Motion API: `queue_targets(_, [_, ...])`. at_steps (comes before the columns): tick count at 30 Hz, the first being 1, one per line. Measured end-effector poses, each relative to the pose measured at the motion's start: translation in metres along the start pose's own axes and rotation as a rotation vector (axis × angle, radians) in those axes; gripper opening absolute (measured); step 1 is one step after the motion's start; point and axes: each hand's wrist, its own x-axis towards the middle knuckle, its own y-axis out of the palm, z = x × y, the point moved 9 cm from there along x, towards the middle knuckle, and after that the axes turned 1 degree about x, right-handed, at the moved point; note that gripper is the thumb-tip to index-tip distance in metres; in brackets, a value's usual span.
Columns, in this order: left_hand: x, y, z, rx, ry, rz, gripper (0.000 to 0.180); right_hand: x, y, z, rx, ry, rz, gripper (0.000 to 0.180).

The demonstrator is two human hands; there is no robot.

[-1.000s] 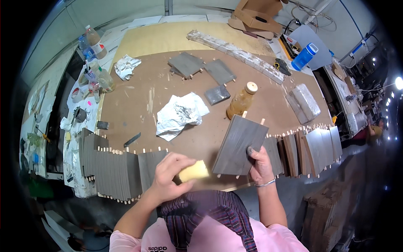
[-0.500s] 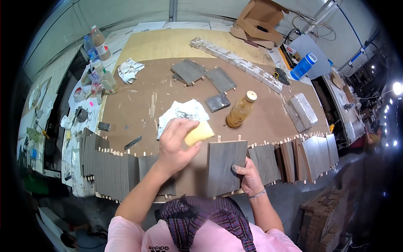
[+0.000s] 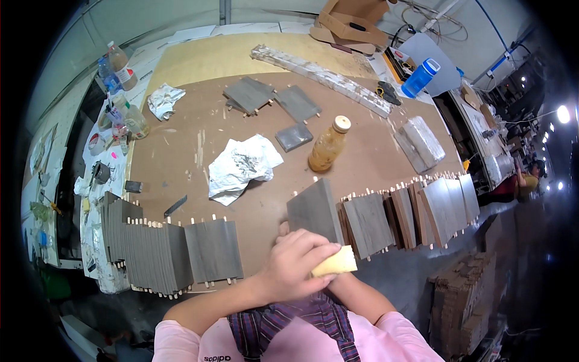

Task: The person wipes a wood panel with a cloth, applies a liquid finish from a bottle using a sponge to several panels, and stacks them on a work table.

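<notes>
Grey board (image 3: pixel 315 210) prob. needs steady support & light, even sponge (image 3: pixel 336 262) pressure, w/ L hand (image 3: pixel 298 258) pinching sponge; R hand (image 3: pixel 283 228) mostly hidden, can't tell its grip.

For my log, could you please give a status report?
Left hand: grip closed on yellow sponge. Right hand: mostly hidden, grip unclear. Grey panel: lower end hidden. Left hand blocks view.

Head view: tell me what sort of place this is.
Probably a woodworking workshop: rows of dowelled grey panels line the near edge of a worktable, and a stack of brown boards stands nearby.
</notes>
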Motion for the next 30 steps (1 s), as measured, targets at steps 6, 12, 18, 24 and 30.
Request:
queue_targets(6, [0.014,-0.032,0.072,0.225,-0.189,-0.191,0.044,0.010,-0.004,-0.024,0.138,0.074,0.108,0.052])
queue_targets(12, [0.009,-0.008,0.022,0.134,-0.036,0.002,0.045,-0.006,-0.008,0.014,0.096,-0.658,-0.882,0.048])
queue_targets(18, [0.009,-0.059,0.108,0.223,-0.351,-0.238,0.043,0.009,0.004,-0.021,-0.085,0.176,-0.032,0.046])
queue_targets(24, [-0.051,-0.052,0.171,-0.784,-0.833,-0.374,0.038,0.004,-0.010,0.013,-0.236,0.004,-0.174,0.034])
queue_targets(30, [-0.054,-0.029,0.147,-1.154,-0.760,-0.157,0.058,0.014,0.045,-0.001,-0.046,0.212,0.075,0.071])
